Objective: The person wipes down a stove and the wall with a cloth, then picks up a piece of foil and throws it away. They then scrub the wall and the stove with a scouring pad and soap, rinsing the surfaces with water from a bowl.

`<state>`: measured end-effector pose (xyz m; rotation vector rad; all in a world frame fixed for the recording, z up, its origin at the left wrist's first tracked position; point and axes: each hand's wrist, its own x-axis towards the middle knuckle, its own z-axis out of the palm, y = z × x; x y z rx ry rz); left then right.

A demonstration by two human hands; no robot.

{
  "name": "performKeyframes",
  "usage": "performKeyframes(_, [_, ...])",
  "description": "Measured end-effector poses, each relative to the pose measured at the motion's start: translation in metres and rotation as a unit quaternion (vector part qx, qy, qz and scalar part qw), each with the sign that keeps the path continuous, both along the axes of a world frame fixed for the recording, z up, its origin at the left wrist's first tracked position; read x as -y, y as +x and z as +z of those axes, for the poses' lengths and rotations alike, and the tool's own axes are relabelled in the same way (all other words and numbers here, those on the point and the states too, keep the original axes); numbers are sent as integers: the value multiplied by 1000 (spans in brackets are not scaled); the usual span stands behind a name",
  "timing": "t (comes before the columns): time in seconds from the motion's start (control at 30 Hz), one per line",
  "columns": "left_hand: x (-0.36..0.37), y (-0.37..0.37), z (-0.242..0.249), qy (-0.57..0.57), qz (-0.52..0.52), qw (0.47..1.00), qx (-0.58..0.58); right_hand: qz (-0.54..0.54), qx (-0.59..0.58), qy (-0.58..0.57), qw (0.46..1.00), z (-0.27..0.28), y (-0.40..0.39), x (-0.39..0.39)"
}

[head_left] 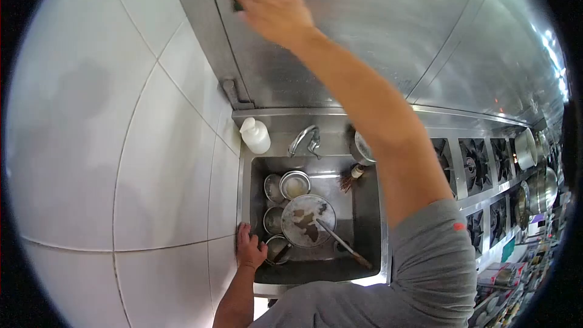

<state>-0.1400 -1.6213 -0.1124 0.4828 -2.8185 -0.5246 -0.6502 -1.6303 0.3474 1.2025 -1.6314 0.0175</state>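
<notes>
My right hand (pixel 267 1) is raised high and presses a dark green scouring pad (pixel 237 5) flat against the stainless steel wall panel (pixel 364 18), near its upper left. The pad shows at the edges of the fingers. Low on the left, my left hand (pixel 251 249) rests on the left rim of the sink (pixel 245 206), fingers apart and holding nothing. Beside it in the sink are metal bowls (pixel 294 185) and a round pan (pixel 308 220) of sudsy water, with a long-handled utensil (pixel 345 244) leaning out of it.
A white pump bottle (pixel 255 136) stands at the sink's back left corner, left of the chrome faucet (pixel 303 141). A bristle brush (pixel 354 176) lies in the sink's upper right. Gas burners (pixel 473 167) with pots (pixel 525 149) are on the right. White tiles (pixel 164 164) cover the left wall.
</notes>
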Motion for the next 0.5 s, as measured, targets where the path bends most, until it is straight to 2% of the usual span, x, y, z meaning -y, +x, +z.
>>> performKeyframes(0.07, [-3, -1, 0, -3, -2, 1000, -11, -9, 268, -63, 961, 22, -19, -71])
performKeyframes(0.1, [-3, -2, 3, -2, -2, 1000, -15, -17, 170, -99, 980, 1, -51, -124])
performKeyframes(0.13, [-3, -1, 5, 2, -4, 1000, -23, -130, 44, -140, 981, -8, -82, -175])
performKeyframes(0.17, [-5, 0, 8, -5, -2, 1000, -20, -93, 46, -236, 966, -11, -95, -226])
performKeyframes(0.2, [-4, -4, 11, -12, 2, 1000, -19, -179, 59, -280, 941, -8, -103, -264])
performKeyframes(0.23, [-4, -8, 14, -2, 6, 1000, -26, -204, 14, -324, 924, -13, -130, -296])
performKeyframes(0.27, [-4, -7, 17, 5, 8, 1000, -19, -200, 10, -313, 928, -9, -136, -289])
performKeyframes(0.33, [-1, -4, 14, 4, 10, 1000, -20, -76, 6, -471, 879, -1, -146, -275])
performKeyframes(0.4, [-2, -3, 11, 17, 13, 1000, -14, -50, -107, -406, 906, 18, -122, -191])
performKeyframes(0.43, [1, -4, 9, 20, 13, 1000, -2, 54, -99, -353, 929, 32, -98, -140])
performKeyframes(0.47, [1, -7, 8, 16, 17, 1000, -4, 106, -120, -364, 918, 38, -87, -80])
performKeyframes(0.5, [0, -6, 7, 18, 21, 1000, 4, 11, -98, -333, 938, 42, -46, -35])
